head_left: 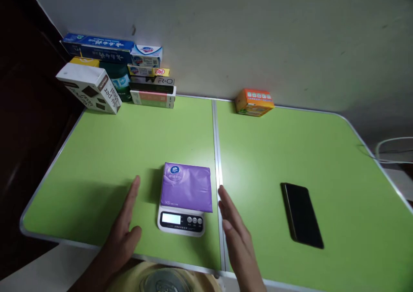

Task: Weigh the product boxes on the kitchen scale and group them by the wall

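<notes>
A purple tissue pack lies flat on a white kitchen scale, covering its weighing platform. The scale's lit display and several round buttons show along the near side; I cannot read a number. Left of the scale, my left hand hovers with its fingers stretched forward and thumb apart, touching nothing. On the other side, my right hand is held edge-on over the table's seam, fingers extended and holding nothing. A gap separates each hand from the tissue pack.
On the green folding table, a dark phone lies at the right. An orange box stands against the wall. Several boxes cluster at back left, including a white "Super Meal" box and a long blue box. A white cable loops beyond the right edge.
</notes>
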{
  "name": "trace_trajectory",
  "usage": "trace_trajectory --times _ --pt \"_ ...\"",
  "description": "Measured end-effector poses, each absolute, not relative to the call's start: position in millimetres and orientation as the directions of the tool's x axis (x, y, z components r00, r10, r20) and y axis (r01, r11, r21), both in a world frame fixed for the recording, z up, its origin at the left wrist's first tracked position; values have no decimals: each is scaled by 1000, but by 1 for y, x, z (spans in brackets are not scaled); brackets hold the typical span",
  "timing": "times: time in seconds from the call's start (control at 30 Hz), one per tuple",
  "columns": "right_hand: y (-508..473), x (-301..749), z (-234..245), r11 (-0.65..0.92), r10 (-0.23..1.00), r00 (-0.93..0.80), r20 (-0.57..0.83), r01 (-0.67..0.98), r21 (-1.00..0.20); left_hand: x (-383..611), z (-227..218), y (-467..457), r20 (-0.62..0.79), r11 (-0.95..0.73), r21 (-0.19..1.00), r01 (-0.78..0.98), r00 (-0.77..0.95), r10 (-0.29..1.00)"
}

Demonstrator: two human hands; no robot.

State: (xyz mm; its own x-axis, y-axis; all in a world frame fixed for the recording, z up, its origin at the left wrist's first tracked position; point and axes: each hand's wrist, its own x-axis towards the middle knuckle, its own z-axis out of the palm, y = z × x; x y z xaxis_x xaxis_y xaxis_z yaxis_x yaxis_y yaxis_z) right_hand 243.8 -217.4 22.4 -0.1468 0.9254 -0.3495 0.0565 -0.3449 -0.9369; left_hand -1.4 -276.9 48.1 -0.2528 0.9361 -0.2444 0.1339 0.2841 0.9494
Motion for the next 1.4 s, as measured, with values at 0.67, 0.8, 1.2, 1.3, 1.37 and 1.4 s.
trace_trajectory --times 0.67,0.8,1.2,1.3,1.37,1.4 --pt "-59 426 17 -159 955 242 -172 -72 -985 238 50 -51 -86 -59 969 239 554 828" --pt "24 471 0 -90 926 360 -119 -96 -991 306 20 36 -66 -34 981 190 497 865" --pt "185 474 -48 -57 916 398 -50 6 -998 342 -13 143 67 -194 945 262 423 903" --pt "197 475 -53 -72 916 398 -54 31 -997 338 -22 148 110 -258 921 293 438 892" --pt "200 475 -53 -82 914 404 -51 61 -995 337 -25 152 119 -275 911 307 444 888" --pt "201 474 -52 -86 911 410 -46 80 -993 337 -25 155 117 -280 906 317 448 886"
